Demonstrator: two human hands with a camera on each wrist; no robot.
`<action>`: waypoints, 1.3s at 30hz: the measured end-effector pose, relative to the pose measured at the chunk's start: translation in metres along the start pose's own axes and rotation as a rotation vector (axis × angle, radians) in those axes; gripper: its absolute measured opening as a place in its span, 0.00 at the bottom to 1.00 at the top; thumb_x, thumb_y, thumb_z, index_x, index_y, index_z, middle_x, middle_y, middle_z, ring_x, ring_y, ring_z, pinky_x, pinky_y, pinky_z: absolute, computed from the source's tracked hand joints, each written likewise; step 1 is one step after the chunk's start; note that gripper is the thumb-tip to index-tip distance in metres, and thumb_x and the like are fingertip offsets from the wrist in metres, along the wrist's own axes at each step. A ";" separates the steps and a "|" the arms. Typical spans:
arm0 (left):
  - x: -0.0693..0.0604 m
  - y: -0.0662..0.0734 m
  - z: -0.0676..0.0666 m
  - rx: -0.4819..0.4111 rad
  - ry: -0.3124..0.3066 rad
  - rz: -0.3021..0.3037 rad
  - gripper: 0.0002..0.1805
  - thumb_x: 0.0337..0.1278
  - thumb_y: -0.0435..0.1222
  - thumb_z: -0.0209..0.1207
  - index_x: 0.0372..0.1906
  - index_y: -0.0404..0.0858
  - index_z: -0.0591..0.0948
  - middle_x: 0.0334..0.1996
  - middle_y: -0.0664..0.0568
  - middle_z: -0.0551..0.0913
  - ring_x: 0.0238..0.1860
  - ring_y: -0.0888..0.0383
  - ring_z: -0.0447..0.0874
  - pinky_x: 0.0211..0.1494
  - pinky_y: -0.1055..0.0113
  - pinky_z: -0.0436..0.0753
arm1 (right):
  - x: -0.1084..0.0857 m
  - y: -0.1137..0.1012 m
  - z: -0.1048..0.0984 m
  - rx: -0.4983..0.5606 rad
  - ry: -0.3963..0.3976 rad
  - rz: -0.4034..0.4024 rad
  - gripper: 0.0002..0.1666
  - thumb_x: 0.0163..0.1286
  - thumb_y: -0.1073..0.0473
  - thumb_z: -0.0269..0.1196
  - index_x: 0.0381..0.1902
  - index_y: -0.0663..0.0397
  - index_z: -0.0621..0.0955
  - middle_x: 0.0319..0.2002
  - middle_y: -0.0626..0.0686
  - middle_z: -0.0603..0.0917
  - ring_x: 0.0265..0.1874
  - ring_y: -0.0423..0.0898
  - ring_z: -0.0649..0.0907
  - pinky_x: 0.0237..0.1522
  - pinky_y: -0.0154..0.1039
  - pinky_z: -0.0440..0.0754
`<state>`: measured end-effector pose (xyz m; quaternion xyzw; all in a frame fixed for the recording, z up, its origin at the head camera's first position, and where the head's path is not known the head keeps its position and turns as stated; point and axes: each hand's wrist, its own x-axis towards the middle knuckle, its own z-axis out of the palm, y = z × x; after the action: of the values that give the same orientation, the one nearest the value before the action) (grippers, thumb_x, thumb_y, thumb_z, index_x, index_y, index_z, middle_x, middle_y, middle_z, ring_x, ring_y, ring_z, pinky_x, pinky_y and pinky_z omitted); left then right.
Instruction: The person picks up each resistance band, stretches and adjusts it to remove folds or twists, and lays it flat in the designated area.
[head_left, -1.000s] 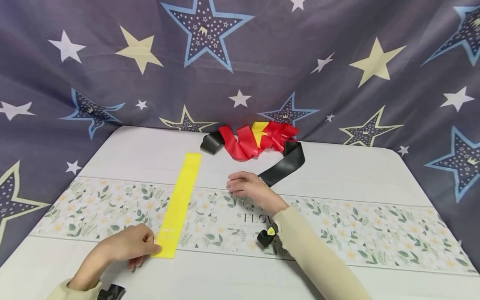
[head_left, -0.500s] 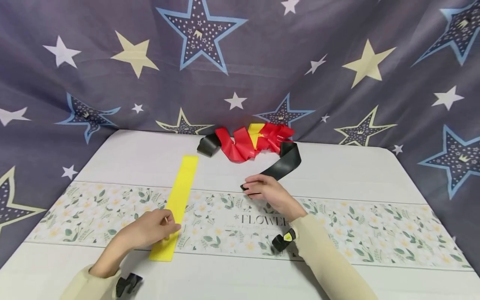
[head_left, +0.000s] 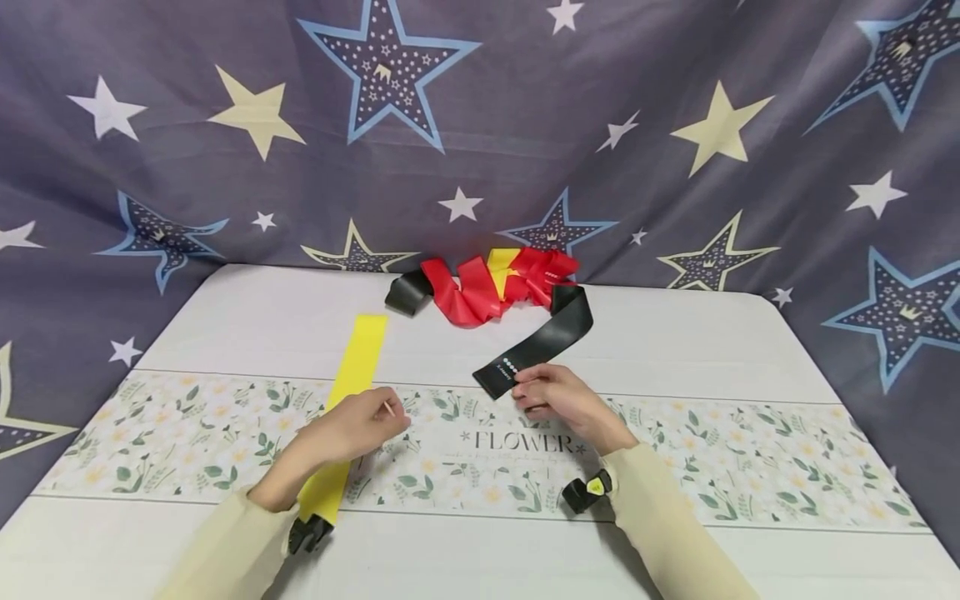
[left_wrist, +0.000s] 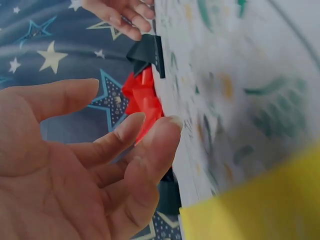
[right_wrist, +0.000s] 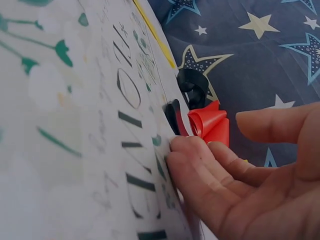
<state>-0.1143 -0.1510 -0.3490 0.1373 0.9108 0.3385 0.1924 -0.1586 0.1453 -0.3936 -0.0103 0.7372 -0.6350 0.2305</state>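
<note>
A yellow band [head_left: 363, 354] lies flat, running front to back on the left half of the table. My left hand [head_left: 347, 429] hovers over it with relaxed, bent fingers and nothing held; in the left wrist view the hand [left_wrist: 95, 155] shows thumb and fingers apart. A black band [head_left: 543, 340] stretches forward from the pile, its printed end near the table's middle. Beside that end is my right hand [head_left: 566, 402], fingertips at the band's edge; whether they touch it I cannot tell. The right wrist view shows this hand [right_wrist: 240, 175] with thumb apart from the fingers.
Bunched red bands [head_left: 468, 293], with a yellow piece [head_left: 501, 268] between them and a black end [head_left: 409, 292] at their left, lie at the table's back. A floral runner [head_left: 712, 454] crosses the white table [head_left: 675, 333]. A starry curtain [head_left: 495, 83] hangs behind.
My left hand has moved up and right from the yellow band's near end. My right hand has shifted right and slightly nearer, uncovering the black band's printed end. The view has shifted slightly.
</note>
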 end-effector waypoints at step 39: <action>0.116 0.051 0.048 -0.104 0.108 -0.110 0.16 0.61 0.38 0.55 0.45 0.28 0.79 0.37 0.43 0.82 0.33 0.55 0.77 0.36 0.66 0.76 | -0.006 0.001 0.004 0.048 0.007 0.106 0.12 0.67 0.65 0.53 0.46 0.66 0.72 0.40 0.57 0.84 0.36 0.43 0.85 0.35 0.36 0.85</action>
<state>-0.1903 -0.0424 -0.3783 0.0584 0.9073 0.3811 0.1680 -0.1511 0.1436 -0.3930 0.0367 0.7222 -0.6393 0.2614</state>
